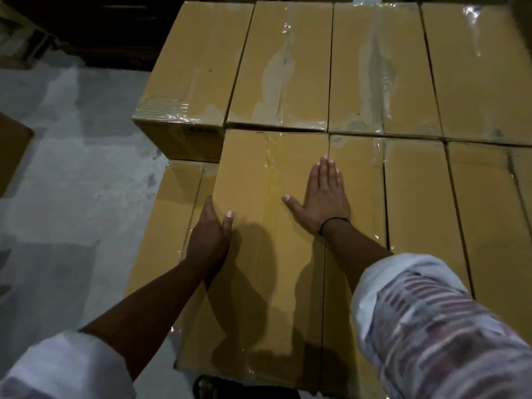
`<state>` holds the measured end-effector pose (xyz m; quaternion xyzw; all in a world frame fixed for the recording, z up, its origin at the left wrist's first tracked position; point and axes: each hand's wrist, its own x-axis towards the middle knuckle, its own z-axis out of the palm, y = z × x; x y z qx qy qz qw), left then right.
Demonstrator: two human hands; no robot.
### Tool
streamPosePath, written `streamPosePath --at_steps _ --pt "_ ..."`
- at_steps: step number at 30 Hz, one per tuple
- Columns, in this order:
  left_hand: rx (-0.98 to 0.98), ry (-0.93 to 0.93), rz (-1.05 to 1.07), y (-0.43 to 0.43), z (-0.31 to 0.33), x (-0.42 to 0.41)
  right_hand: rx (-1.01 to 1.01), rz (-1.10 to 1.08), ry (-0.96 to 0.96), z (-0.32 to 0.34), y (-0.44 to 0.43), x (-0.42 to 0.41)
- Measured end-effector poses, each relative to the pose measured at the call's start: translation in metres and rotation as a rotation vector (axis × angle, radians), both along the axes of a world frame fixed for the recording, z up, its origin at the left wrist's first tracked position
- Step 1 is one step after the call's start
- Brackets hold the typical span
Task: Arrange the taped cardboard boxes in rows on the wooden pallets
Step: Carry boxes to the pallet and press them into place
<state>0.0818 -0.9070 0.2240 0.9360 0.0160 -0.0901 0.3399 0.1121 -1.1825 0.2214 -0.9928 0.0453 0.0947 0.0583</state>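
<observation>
A long taped cardboard box (259, 254) lies on top of the stack in front of me, its far end against the back row. My left hand (211, 237) rests on its left top edge, thumb on the top face and fingers down the side. My right hand (324, 197) lies flat with straight fingers on its right part, next to the seam with the neighbouring box (357, 197). A back row of several taped boxes (282, 70) runs across the top. A lower box (164, 226) shows to the left. No pallet is visible.
Grey concrete floor (72, 168) spreads to the left. A brown box corner (11, 151) pokes in at the left edge. More boxes (475, 211) fill the right side. Dark stacked items sit at the far left back.
</observation>
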Motion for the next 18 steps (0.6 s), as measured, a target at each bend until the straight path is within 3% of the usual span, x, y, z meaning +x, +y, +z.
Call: streamPosePath --at_steps 8,18 --pt "0.070 -0.096 -0.041 -0.008 -0.010 0.030 0.005 0.030 -0.049 0.003 -0.021 0.065" --pt "0.325 -0.210 -0.186 -0.047 -0.010 0.181 -0.025 -0.010 -0.145 -0.006 -0.028 0.106"
